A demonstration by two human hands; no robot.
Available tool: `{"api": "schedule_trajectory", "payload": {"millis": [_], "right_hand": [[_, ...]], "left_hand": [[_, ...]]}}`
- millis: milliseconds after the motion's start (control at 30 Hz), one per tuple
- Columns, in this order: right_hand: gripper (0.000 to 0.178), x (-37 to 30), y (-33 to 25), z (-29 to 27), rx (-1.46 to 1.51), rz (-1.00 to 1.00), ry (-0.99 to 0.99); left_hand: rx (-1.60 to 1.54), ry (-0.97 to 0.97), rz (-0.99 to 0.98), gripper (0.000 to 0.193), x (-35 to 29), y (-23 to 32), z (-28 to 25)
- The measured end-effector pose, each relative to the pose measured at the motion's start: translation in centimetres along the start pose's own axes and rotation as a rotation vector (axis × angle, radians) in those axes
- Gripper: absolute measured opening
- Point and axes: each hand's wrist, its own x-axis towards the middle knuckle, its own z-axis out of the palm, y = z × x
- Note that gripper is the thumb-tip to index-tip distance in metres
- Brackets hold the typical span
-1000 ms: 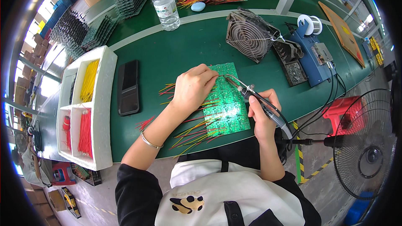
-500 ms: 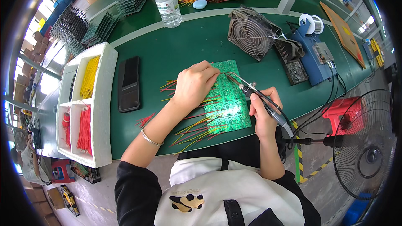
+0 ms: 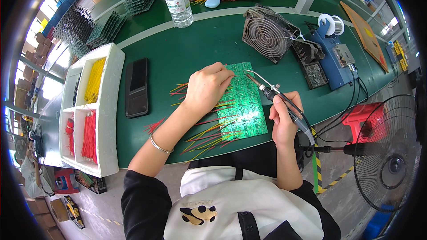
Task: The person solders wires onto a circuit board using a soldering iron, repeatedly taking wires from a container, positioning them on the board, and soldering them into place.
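A green circuit board panel (image 3: pixel 242 118) lies on the green bench in front of me, with red and yellow wires (image 3: pixel 202 138) sticking out from its left side. At the panel's upper left my left hand (image 3: pixel 206 86) is pinched closed; what its fingertips hold is hidden. My right hand (image 3: pixel 284 122) grips a soldering iron (image 3: pixel 284 106) with a thin curved metal tube fixed beside its tip. The iron's tip hovers at the upper right part of the panel, a little apart from my left fingertips.
On the left stand a white foam tray (image 3: pixel 113 120) of red and yellow wires and a black phone case (image 3: pixel 137 89). A water bottle (image 3: pixel 177 2), a dusty fan (image 3: pixel 267 35) and a blue soldering station (image 3: pixel 333 58) with a solder reel (image 3: pixel 331 25) are farther back. A floor fan (image 3: pixel 391 160) is at right.
The soldering iron in my right hand has moved slightly right, its tip drawing away from my left fingertips. My left hand stays almost in place at the panel.
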Motion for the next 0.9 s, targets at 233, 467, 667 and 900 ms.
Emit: {"api": "schedule_trajectory", "payload": {"millis": [233, 467, 667, 900], "right_hand": [[0.013, 0.0, 0.0, 0.1, -0.026, -0.016, 0.006], [0.015, -0.1, 0.7, 0.1, 0.015, -0.036, 0.035], [0.011, 0.1, 0.9, -0.2, -0.029, -0.066, 0.039], [0.012, 0.0, 0.6, -0.2, -0.013, -0.045, -0.015]], "left_hand": [[-0.003, -0.003, -0.004, 0.007, 0.0, 0.0, 0.0], [0.013, -0.062, 0.024, 0.026, 0.8, 0.4, -7.3], [0.009, 0.013, -0.272, 0.012, -4.1, 0.6, -16.8], [0.24, -0.323, -0.449, 0.029, -11.4, 1.0, -17.4]]}}
